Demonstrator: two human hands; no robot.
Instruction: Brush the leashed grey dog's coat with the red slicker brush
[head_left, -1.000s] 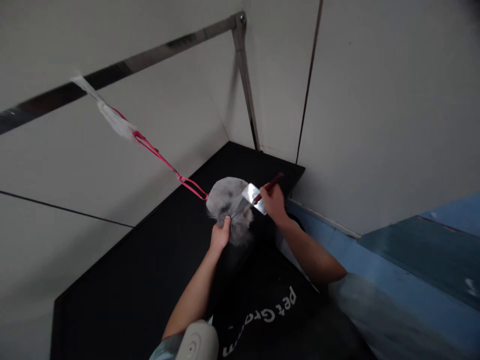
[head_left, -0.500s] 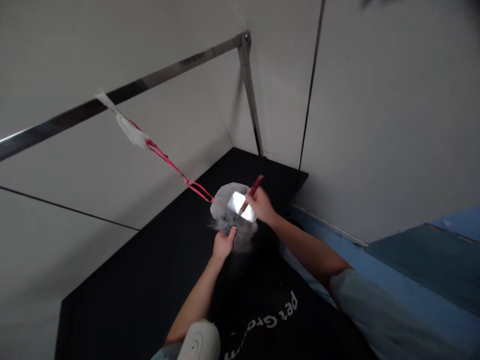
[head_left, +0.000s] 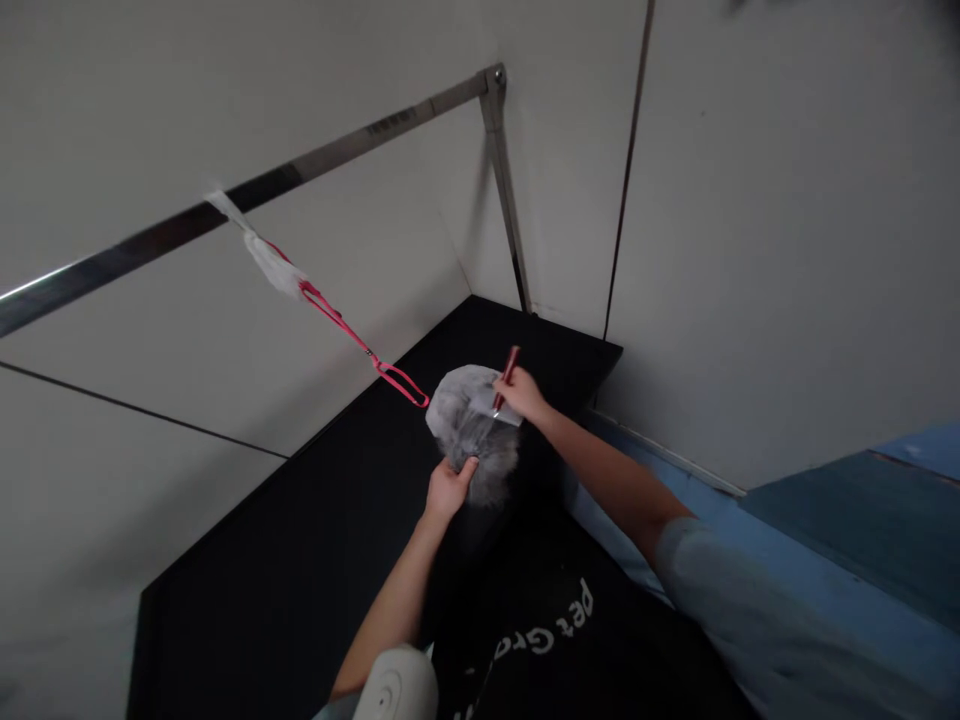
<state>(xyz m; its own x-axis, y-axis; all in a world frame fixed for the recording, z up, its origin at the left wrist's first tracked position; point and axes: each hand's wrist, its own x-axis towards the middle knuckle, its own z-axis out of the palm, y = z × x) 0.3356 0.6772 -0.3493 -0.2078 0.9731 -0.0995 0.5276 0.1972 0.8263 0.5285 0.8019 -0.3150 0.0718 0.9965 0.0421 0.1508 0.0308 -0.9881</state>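
Note:
A small grey fluffy animal stands on a black table, tethered by a pink leash to a metal bar. My left hand grips the fur on its near side from below. My right hand holds a red-handled brush with a shiny metal head, pressed onto the top of the fur.
The metal bar meets an upright post in the corner of white walls. A black apron with white lettering hangs at my front. A white device sits near my left elbow. Blue flooring lies right.
My right hand has swept the brush up and back across the fur, its handle now pointing more upright. The view has shifted slightly. My left hand keeps its hold.

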